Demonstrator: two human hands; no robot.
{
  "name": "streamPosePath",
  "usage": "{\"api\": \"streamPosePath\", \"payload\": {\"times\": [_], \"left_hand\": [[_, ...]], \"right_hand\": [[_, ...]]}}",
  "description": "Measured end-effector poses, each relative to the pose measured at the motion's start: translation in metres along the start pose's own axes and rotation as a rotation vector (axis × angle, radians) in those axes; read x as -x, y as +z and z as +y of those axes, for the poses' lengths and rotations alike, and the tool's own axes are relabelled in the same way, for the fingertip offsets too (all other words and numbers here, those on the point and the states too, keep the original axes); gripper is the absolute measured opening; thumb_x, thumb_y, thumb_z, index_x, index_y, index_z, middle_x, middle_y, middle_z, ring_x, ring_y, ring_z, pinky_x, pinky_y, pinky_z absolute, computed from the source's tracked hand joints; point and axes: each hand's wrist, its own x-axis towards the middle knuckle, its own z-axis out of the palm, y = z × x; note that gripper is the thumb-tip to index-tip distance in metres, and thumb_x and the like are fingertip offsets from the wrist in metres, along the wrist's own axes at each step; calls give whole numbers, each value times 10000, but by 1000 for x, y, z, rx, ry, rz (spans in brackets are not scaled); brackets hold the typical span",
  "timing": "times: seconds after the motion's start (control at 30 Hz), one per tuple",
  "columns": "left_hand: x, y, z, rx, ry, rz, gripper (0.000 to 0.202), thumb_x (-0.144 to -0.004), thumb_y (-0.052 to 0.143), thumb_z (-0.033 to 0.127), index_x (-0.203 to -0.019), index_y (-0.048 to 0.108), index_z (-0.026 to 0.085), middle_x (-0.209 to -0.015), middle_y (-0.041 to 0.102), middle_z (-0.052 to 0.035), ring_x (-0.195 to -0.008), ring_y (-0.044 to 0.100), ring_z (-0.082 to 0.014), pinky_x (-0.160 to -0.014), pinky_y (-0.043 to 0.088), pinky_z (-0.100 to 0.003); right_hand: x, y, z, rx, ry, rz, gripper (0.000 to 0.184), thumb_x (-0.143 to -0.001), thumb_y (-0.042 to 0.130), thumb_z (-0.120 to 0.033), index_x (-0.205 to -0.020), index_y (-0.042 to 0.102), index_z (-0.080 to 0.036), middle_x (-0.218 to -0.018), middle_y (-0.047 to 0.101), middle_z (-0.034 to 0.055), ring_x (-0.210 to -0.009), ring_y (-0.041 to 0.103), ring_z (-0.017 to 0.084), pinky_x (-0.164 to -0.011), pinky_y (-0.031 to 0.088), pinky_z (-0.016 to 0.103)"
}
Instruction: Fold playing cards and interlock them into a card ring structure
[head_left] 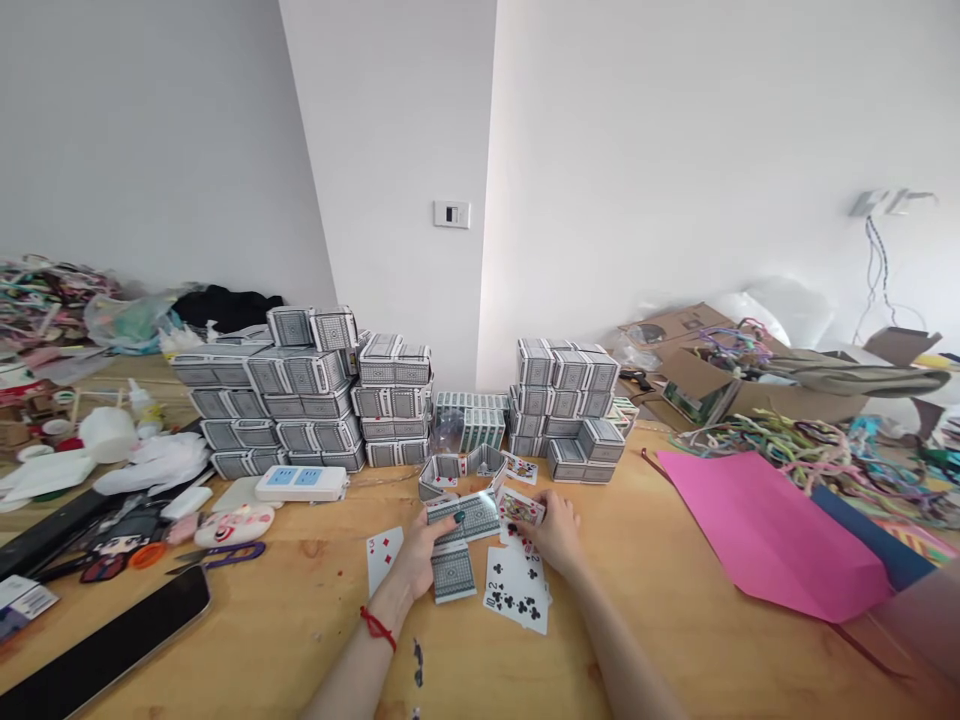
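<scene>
My left hand (421, 552), with a red cord at the wrist, pinches a grey-backed playing card (480, 517) between thumb and fingers. Its patterned back faces up. My right hand (559, 537) is closed at the edge of a face card (519, 506), which lies partly over other cards. Below my hands a grey-backed card piece (454, 575) rests on the table. To its right are several black club cards (517, 590), face up. A diamond card (381, 556) lies left of my left hand. Just beyond stands a partly built frame of folded cards (491, 462).
Stacked blocks of folded cards stand at left (300, 380), centre (394, 400) and right (570, 380). A power strip (300, 484), scissors (232, 554) and a black phone (112, 640) lie left. Pink paper (772, 530) and tangled cords (810, 455) lie right.
</scene>
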Motion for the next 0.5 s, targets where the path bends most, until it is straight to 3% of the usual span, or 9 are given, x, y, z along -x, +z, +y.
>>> {"api": "streamPosePath", "payload": {"times": [0.1,0.3,0.5], "left_hand": [[-4,-8,4,23,-11,-4,451,-612,669,140,-1041,542,199,-805,706,-37,-697,670,-203,-615,521,-310],[-10,-17,12,10,15,45,362,-618,656,133,-961,560,198,-790,706,-27,-675,667,-193,-595,517,-299],[-13,-20,13,-66,27,87,288,-626,660,139,-894,564,183,-763,699,-29,-616,656,-168,-542,502,-266]], "right_hand": [[0,-1,-1,-321,46,-38,184,-636,620,-341,-717,552,-191,-668,612,24,-655,571,204,-598,400,298],[7,-4,-14,-1146,144,-261,365,-655,645,-471,-818,496,-180,-610,640,29,-429,546,132,-393,389,232],[18,-2,-28,-1199,104,-444,405,-662,650,-486,-851,490,-165,-492,611,-3,-275,414,72,-289,262,183]]}}
